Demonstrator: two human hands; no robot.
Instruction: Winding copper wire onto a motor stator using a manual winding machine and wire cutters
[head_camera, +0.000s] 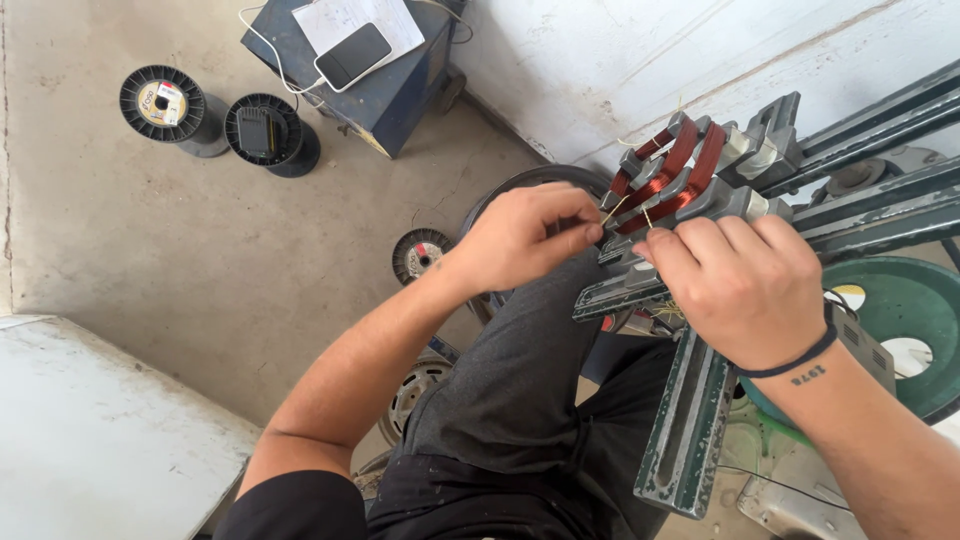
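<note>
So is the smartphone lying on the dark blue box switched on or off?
Off, apparently: the smartphone lies face up on papers atop the dark blue box, its screen uniformly black.

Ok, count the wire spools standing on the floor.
3: a black plastic spool with yellow label top left, a plain black spool beside it, and a smaller grey spool by the left forearm. Others may be hidden.

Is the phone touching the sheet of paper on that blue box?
Touching. The head view shows the dark phone lying flat on the white paper atop the blue box, overlapping it with no gap.
</note>
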